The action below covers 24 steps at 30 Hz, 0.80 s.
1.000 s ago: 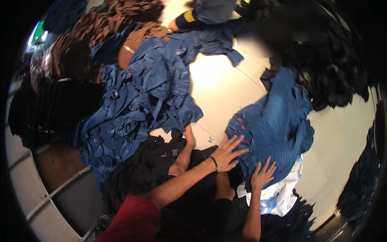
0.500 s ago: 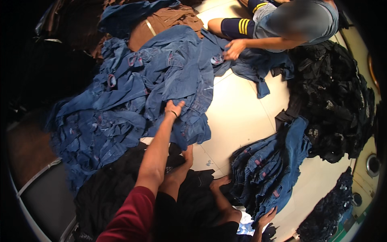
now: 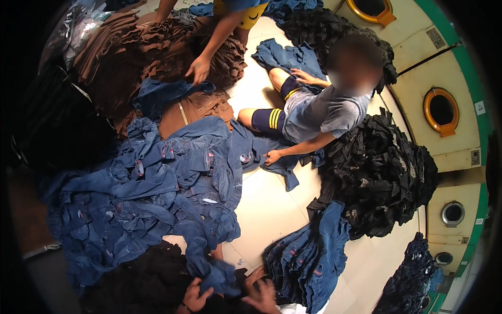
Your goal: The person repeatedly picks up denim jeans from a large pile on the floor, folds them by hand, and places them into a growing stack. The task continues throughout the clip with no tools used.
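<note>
At the lower edge, my left hand (image 3: 194, 297) has its fingers closed at the end of a pair of blue denim trousers (image 3: 201, 256). This pair stretches from the big heap of blue denim (image 3: 125, 209) toward my lap. My right hand (image 3: 263, 297), blurred by motion, is spread and holds nothing, between those trousers and a neat stack of folded jeans (image 3: 306, 256). Dark cloth (image 3: 138, 277) lies by my legs on the left.
A seated person (image 3: 324, 115) touches the heap's far edge. Another person's hand (image 3: 200, 69) hangs over brown garments (image 3: 167, 47). Black garments (image 3: 376, 178) are piled at right, before cream machines (image 3: 413, 63) with round doors. Pale floor tiles (image 3: 266, 209) show between.
My left hand has drawn the denim trousers from the heap toward me. My right hand has left the folded stack and moved left. The view has tilted up, bringing a standing person into sight.
</note>
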### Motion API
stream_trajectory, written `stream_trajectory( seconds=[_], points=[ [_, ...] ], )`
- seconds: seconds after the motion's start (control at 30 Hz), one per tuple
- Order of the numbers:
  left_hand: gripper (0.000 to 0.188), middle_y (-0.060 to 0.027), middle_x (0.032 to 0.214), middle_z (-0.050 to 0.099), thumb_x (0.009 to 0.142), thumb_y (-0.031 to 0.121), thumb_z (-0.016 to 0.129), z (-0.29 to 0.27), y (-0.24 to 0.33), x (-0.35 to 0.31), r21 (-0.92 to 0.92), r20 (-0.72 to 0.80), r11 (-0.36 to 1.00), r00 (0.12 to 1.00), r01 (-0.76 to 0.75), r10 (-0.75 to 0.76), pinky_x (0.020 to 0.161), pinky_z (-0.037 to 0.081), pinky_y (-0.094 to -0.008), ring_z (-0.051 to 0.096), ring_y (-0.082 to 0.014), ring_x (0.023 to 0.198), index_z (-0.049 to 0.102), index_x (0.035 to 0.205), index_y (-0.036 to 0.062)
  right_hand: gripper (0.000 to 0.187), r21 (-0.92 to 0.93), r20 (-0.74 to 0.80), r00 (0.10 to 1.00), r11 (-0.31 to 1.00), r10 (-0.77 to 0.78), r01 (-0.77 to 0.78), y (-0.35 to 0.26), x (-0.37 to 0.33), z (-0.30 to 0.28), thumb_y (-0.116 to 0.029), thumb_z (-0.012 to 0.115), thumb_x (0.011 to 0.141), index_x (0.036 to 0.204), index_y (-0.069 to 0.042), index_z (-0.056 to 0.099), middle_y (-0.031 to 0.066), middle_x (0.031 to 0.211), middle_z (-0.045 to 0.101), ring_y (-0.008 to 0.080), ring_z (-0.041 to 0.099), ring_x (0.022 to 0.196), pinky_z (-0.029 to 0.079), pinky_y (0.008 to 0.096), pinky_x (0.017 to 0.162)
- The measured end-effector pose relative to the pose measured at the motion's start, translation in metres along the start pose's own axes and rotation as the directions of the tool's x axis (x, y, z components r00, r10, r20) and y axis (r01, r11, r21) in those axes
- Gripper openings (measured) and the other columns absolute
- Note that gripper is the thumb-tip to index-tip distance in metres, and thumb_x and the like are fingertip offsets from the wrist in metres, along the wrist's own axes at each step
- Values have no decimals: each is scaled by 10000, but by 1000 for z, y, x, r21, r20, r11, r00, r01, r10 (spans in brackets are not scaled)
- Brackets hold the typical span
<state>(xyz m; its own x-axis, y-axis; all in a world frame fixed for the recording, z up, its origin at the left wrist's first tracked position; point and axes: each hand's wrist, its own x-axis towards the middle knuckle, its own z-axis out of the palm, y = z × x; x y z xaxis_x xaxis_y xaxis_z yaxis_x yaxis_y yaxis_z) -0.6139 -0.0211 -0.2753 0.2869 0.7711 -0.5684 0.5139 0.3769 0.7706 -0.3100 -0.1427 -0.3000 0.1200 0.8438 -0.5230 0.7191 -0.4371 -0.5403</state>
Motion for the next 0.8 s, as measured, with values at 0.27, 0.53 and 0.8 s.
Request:
stream_trajectory(
  seconds=[0.27,0.53,0.8],
  points=[
    [458,-110,1146,584,953,317,712,29,14,-18,-411,-147,911,989,-33,-31,984,473,-372,565,-227,1100,607,1263,-2,564,363,161,986,927,37,-94,-98,46,20,-458,762,906,1171,32,680,272,1048,717,398,722,994,558,437,874],
    [1343,-299,1643,206,678,722,835,125,29,-61,266,-31,962,998,69,-63,1219,225,-576,192,-480,1530,184,1604,-1,904,613,-28,873,698,487,-370,-87,3,-52,-565,633,983,1506,108,335,309,1247,671,343,657,1200,472,381,1039],
    [1079,-254,1504,435,865,551,795,179,-40,-70,-471,167,881,976,-44,138,1183,343,-440,397,-319,1449,231,1564,-47,931,920,263,644,13,719,-391,-69,-25,-105,-653,607,957,1380,168,493,268,1278,650,347,686,1104,565,448,945]
  ],
)
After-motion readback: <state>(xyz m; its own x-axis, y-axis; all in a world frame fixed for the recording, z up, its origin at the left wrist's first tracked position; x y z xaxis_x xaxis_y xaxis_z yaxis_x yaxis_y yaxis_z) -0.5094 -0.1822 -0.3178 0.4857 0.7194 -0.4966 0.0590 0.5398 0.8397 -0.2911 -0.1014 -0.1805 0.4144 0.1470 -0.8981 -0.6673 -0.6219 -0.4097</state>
